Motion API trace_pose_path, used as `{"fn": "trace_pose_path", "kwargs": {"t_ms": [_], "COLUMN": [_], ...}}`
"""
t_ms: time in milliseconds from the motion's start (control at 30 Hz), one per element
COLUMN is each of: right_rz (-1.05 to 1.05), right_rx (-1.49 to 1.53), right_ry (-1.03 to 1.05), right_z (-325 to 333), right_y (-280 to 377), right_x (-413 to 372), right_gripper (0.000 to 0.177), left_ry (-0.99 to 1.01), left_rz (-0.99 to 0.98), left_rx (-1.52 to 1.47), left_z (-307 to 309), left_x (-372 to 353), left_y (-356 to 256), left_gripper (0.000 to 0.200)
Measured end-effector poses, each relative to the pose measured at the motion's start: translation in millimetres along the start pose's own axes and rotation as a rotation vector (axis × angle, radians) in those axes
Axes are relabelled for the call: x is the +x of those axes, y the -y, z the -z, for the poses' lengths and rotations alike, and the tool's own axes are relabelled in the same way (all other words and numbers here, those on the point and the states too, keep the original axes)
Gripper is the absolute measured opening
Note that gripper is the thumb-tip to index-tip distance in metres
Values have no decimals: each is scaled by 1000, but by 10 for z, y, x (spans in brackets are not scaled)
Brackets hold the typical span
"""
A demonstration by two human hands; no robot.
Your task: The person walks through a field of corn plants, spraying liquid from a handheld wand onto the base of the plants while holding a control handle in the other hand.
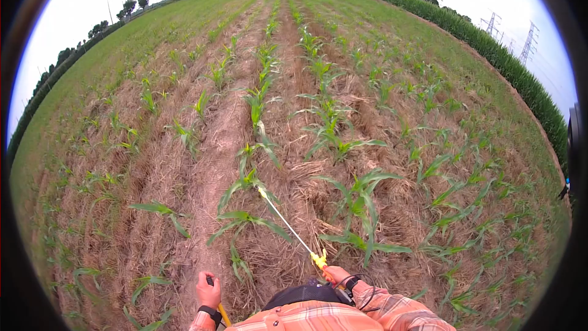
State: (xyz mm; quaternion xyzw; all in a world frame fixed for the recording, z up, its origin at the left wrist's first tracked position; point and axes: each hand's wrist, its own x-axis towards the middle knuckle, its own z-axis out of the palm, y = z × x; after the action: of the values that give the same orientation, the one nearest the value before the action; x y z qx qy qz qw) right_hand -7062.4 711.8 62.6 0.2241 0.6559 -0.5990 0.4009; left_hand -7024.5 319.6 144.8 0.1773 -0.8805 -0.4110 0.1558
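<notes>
My right hand (pixel 336 274) is closed around the red-orange handle of a spray wand (pixel 286 224), just behind its yellow fitting. The thin white lance runs forward and left, and its pale nozzle end is close to the leaves of a young maize plant (pixel 246 179). Lower left, my left hand (pixel 209 289) is wrapped round the black grip of a yellow lever (pixel 225 315), whose lower end leaves the picture. Another maize plant (pixel 242 217) grows between the hands and the nozzle. A dark hose or cable loops beside my right wrist.
Rows of young maize (pixel 321 107) stretch ahead, with dry straw (pixel 306 175) and bare soil (pixel 211 171) between them. More plants (pixel 361 199) stand to the right. A tall green crop strip (pixel 478 37) borders the field's right side. Trees and pylons line the horizon.
</notes>
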Motion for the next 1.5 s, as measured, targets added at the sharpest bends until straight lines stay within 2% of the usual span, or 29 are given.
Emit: {"fn": "trace_pose_path", "kwargs": {"t_ms": [67,167,200,367,467,567,700,733,867,933,1000,1233,1300,1500], "right_rz": [9,70,101,102,151,219,208,195,202,198,204,117,123,105], "right_rx": [150,287,308,552,748,818,866,837,866,829,796,590,506,324], "right_ry": [-18,-44,-128,-286,-357,-414,-484,-541,-557,-563,-558,-479,-377,-282], "right_z": [257,670,751,1244,1500,1741,1862,1841,1832,1737,1632,1115,965,475], "right_y": [-12,-105,-86,-165,-208,-308,-222,-127,-1,145,338,1339,1614,2175], "right_x": [76,197,145,24,-43,7,-102,-156,-47,8,138,553,674,952], "right_gripper": [39,37,38,40,38,38,40,40,40,40,40,37,37,35], "left_ry": [14,23,44,143,121,126,180,198,246,213,248,231,221,233], "left_rz": [5,-92,-87,-45,-120,-147,-110,-88,-38,-176,-146,-89,-70,-46], "left_rx": [1,10,17,6,37,60,23,5,15,-25,-31,-106,-83,-63], "left_z": [-183,-422,-484,-715,-872,-951,-1013,-1022,-1171,-1223,-1248,-1123,-1069,-975], "left_x": [102,265,304,435,503,566,710,755,1093,1280,1496,2163,2328,2752], "left_y": [-138,-305,-380,-788,-911,-965,-1090,-1133,-936,-1039,-1140,-843,-733,-551], "left_gripper": [16,16,16,15,14,14,13,13,12,12,13,12,12,12]}}
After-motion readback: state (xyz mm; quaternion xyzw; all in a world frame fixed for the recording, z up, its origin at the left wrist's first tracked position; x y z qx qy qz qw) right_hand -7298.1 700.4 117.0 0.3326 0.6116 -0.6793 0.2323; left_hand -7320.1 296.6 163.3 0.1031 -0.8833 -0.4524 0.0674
